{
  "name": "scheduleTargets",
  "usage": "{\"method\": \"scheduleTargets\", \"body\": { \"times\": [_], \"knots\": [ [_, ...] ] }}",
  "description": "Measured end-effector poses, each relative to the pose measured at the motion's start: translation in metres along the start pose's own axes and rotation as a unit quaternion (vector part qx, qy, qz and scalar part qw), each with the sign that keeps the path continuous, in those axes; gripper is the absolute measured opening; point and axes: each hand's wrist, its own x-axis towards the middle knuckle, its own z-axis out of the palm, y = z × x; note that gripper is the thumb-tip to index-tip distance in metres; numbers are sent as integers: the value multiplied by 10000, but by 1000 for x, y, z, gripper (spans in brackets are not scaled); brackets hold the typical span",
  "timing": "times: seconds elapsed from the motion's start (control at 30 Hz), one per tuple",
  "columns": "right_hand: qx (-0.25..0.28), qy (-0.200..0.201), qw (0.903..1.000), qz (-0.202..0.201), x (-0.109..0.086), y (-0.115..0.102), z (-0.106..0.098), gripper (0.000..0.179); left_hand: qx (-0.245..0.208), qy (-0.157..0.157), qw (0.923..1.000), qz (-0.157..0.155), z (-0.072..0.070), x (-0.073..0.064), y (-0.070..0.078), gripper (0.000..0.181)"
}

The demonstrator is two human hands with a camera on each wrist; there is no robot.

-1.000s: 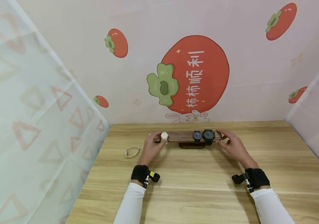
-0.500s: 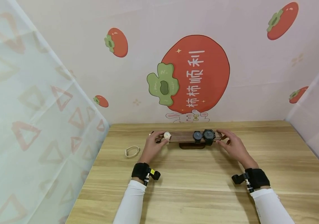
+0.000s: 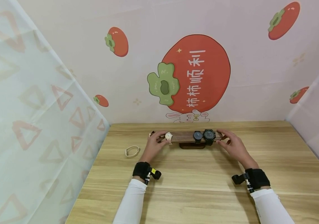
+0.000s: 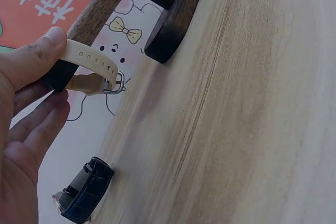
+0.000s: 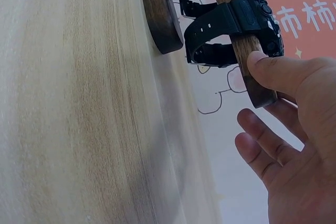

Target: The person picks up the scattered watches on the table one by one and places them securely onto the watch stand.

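Note:
A dark wooden watch stand, a horizontal bar on a foot, is at the back of the table. My left hand pinches a cream-strapped wristwatch that loops around the bar near its left end. In the left wrist view the thumb presses the cream strap, its buckle hanging below the bar. With thumb and fingers, my right hand grips the bar's right end. Two black wristwatches, a smaller one and a bulkier one, sit around the bar beside it.
Another cream wristwatch lies on the wooden table, left of my left hand. A dark-strapped wristwatch stands behind that hand, mostly hidden in the head view. A printed wall sheet rises directly behind the table.
My left hand has slid the cream wristwatch a little to the right along the bar. The right hand keeps its hold on the bar's end.

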Motion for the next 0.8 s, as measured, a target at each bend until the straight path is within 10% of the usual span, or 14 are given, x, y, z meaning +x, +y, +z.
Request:
{"method": "scheduleTargets", "body": {
  "times": [0.8],
  "knots": [
    [4, -25, 9999, 106, 1, -5, -1, 54, 503, -129, 9986, -47, 14, 5, 8, 57]
  ]
}}
